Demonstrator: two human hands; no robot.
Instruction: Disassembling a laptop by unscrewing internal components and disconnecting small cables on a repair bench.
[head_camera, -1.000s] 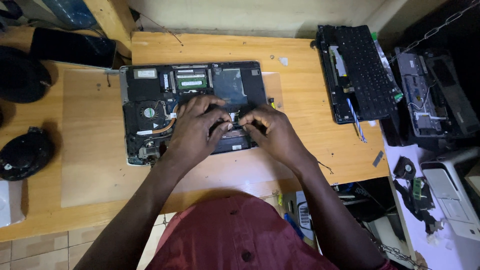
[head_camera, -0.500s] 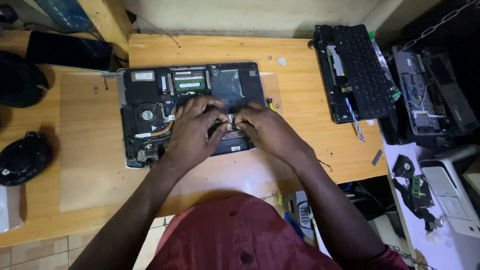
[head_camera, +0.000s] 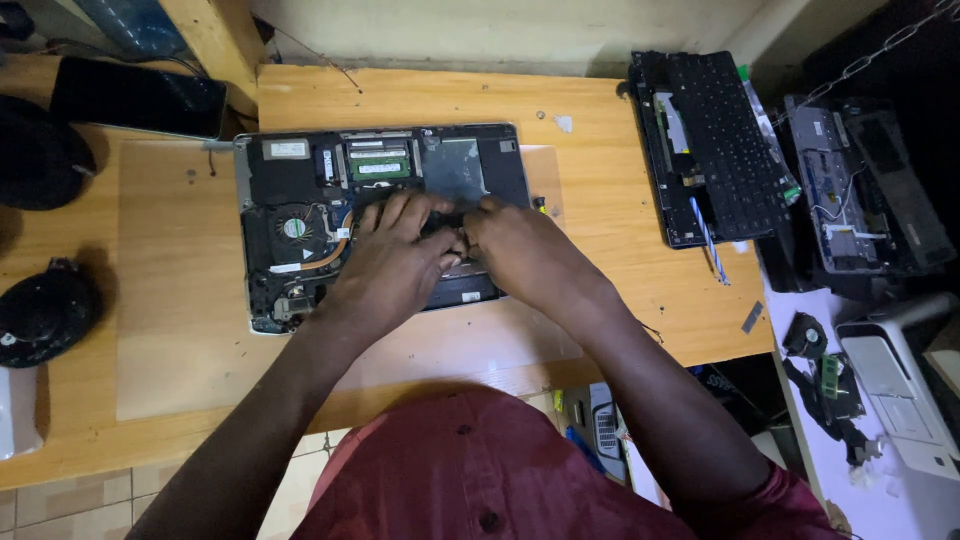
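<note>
While both hands (head_camera: 455, 250) still press inside the opened laptop (head_camera: 380, 215), little has shifted; grip state unclear.

A black keyboard assembly (head_camera: 715, 145) lies at the wooden table's (head_camera: 600, 110) right edge, a dark flat case (head_camera: 135, 97) at its far left edge, a round black object (head_camera: 45, 310) by the left edge.

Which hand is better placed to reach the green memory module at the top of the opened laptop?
Left, probably. The left hand has fingertips just below the green memory module, while the right hand sits further right, beside the bare grey panel.
</note>
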